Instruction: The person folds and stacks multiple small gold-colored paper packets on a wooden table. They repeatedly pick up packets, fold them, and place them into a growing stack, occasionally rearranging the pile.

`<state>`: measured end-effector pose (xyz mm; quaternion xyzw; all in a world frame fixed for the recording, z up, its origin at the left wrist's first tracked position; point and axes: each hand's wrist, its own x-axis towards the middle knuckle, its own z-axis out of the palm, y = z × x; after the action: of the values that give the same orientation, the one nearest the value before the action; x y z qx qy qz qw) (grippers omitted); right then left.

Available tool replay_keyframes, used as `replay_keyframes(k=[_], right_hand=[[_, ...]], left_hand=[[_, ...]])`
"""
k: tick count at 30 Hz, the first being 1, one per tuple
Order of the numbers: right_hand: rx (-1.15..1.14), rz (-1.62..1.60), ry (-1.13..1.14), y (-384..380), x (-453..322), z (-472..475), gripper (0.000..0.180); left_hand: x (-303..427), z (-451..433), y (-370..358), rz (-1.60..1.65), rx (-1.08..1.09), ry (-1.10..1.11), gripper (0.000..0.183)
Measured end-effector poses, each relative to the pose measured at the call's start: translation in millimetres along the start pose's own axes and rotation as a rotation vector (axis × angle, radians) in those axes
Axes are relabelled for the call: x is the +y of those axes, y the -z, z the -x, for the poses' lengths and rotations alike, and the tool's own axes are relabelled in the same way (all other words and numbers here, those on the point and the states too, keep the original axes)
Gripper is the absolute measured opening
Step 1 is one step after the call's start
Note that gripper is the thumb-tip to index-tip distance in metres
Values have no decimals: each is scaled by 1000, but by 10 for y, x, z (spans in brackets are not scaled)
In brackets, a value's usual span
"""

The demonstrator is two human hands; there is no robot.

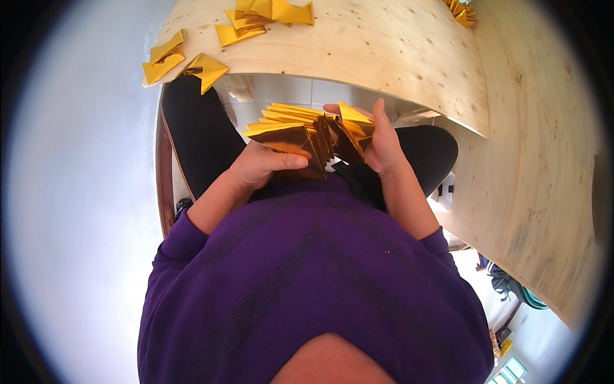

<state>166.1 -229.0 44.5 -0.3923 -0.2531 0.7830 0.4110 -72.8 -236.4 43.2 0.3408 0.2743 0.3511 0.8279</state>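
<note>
My left hand (268,165) grips a thick stack of folded gold foil paper pieces (288,120), its thumb flat across the front face. The stack fans out above my lap, with pointed edges toward the table. At the stack's right side my right hand (386,144) holds another folded gold foil piece (355,120), thumb raised and palm turned inward. That piece is tilted and close against the stack; I cannot tell whether the two touch. Fingers of both hands are partly hidden behind the foil.
Ahead is a plywood table (355,48), with more folded gold pieces (268,14) at its far left. A single folded piece (206,72) lies at the near left edge, above my knee. Another plywood surface (537,144) runs along my right. A pale wall (81,192) stands at left.
</note>
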Motion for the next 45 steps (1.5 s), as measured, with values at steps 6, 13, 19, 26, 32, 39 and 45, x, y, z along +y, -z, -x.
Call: replay_keyframes(k=[6,13,19,26,32,39,45], right_hand=[[35,-7,-13,-152,-7,2,79],[58,166,75,-301,-22,82,69],[67,423,301,-274,71,118,51],[155,373,297,-262,97,206,28],[274,324,387,-227,136,160,22],[227,427,481,-326,231,14,28],[188,401,471,-495,331,-31,27]], left_hand=[[115,10,-128,50,-9,20,57],[111,-9,-219,-251,83,131,57],[54,-33,-223,-223,82,82,54],[39,-21,-196,-199,58,66,53],[-8,2,-173,-157,51,94,50],[-98,-41,-155,-125,68,-54,49],[-80,-44,-111,-129,39,-48,53]])
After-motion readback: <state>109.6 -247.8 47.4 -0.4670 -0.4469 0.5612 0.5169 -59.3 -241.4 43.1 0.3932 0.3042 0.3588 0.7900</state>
